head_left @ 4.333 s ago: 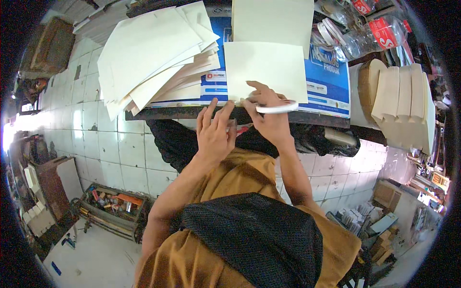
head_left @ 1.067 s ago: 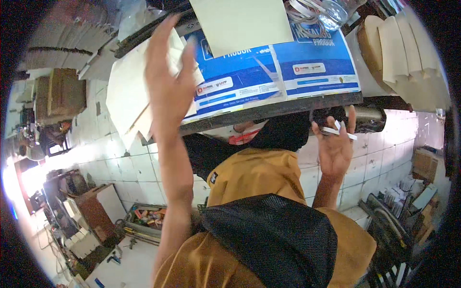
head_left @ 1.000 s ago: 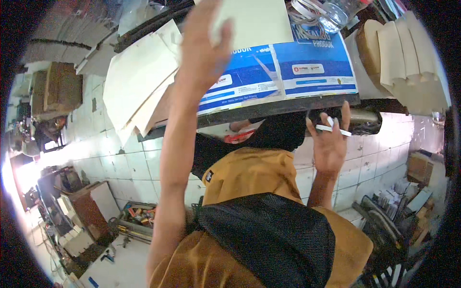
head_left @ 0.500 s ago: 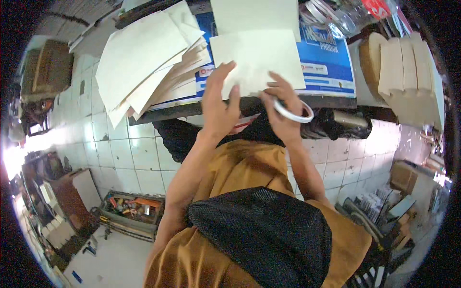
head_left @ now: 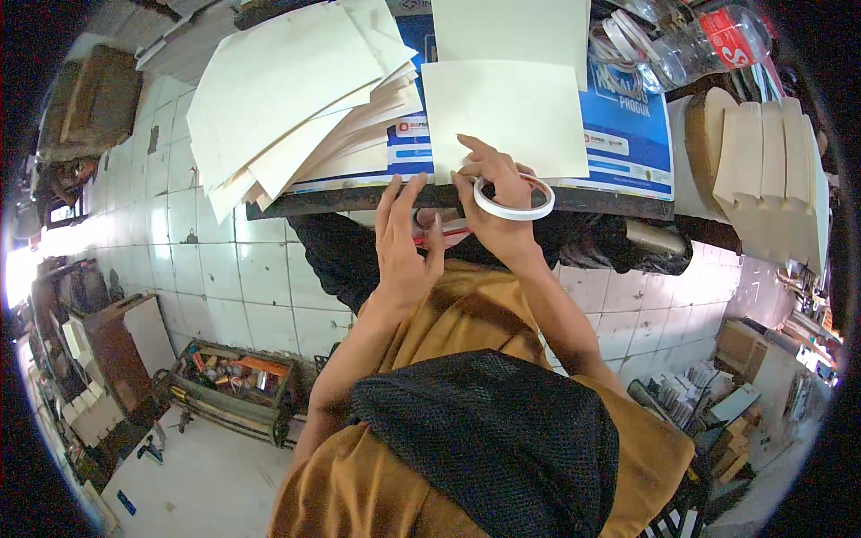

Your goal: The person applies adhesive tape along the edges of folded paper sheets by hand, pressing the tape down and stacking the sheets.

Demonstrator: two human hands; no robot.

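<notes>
A cream sheet of paper lies on a blue printed sheet at the table's front edge, overlapping another cream sheet behind it. My right hand is at the near left part of the front sheet, thumb and fingers bent at its lower edge. A white roll of tape hangs round that hand's fingers. Just in front of the table edge, my left hand is raised with fingers apart and nothing in it. Below the edge, between my hands, a red-and-white item partly shows.
A messy pile of cream sheets covers the table's left side. At back right lie a plastic bottle and several tape rolls. Thick paper blocks stand at the right. A toolbox sits on the floor at lower left.
My left hand has come off the front sheet, back toward me. My right hand has shifted left along the sheet's near edge, carrying the tape roll. The whole view has also shifted slightly.
</notes>
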